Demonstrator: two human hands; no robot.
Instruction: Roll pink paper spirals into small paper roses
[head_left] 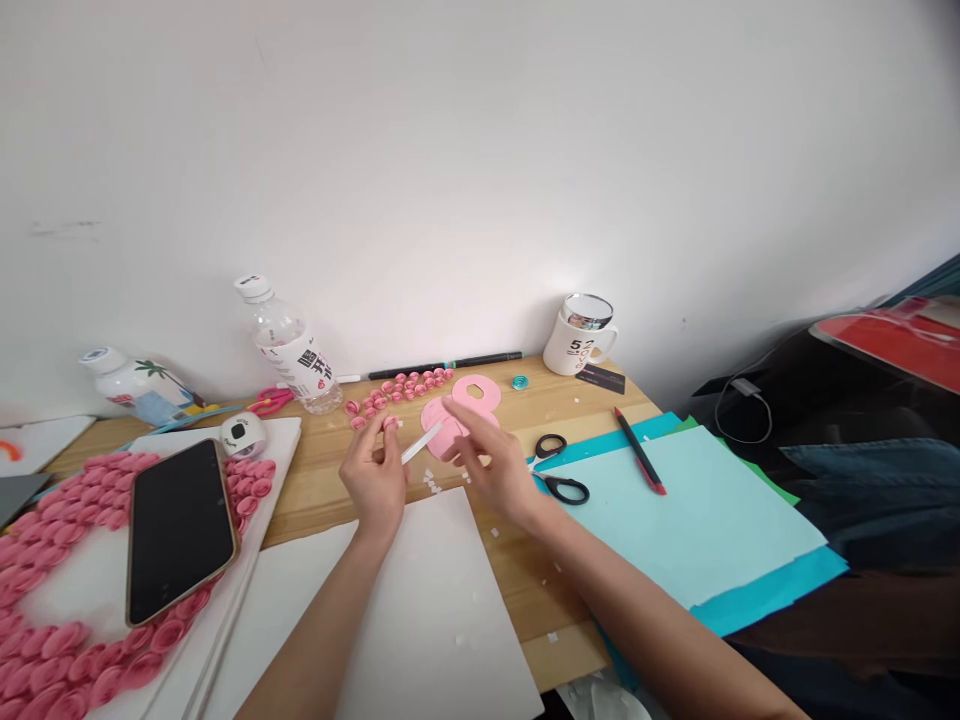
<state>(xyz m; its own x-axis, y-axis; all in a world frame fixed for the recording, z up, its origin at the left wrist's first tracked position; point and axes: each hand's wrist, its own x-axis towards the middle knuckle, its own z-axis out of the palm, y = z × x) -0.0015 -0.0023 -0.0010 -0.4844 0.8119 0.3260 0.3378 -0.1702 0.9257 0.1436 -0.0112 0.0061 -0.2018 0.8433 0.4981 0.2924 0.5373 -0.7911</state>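
Observation:
My left hand (373, 478) pinches a small pink rolled paper rose (390, 424) at its fingertips, and a narrow white strip (421, 443) runs from it toward my right hand. My right hand (491, 460) hovers just right of it, fingers spread, over a pink paper cut-out (480, 394) with holes in it; its fingertips touch the strip's far end. Both hands are above the wooden table (525, 570), over the far edge of a white sheet (442, 600). Several more pink paper roses (405, 386) lie in rows behind the hands.
Black-handled scissors (559, 470) and a red pen (640, 451) lie right, on light blue paper (690, 510). A phone (178, 528) rests on a white board ringed with pink roses (45, 640). Bottle (289, 345), white mug (581, 335) and tape dispenser (242, 434) stand nearby.

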